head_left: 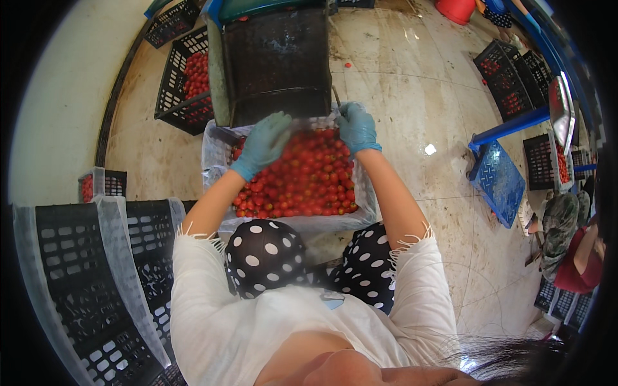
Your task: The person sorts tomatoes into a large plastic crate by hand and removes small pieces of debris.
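A crate lined with clear plastic point(222, 161) stands in front of my knees, holding many small red tomatoes point(309, 180). The tomatoes in its middle look blurred. My left hand point(264, 145), in a blue glove, is over the far left part of the crate with its fingers stretched out and nothing in them. At the far right corner my right hand point(358, 130), gloved the same way, has its fingers curled over the crate's rim and liner; the fingertips are partly hidden. A dark chute point(277, 64) slopes down to the crate's far edge, between my hands.
A black crate of tomatoes point(183, 106) stands left of the chute. Stacked black crates with plastic liners point(71, 270) are at my left. On the right are a blue metal platform point(497, 180), more black crates point(505, 80) and a seated person point(576, 257). The tiled floor point(425, 116) looks wet.
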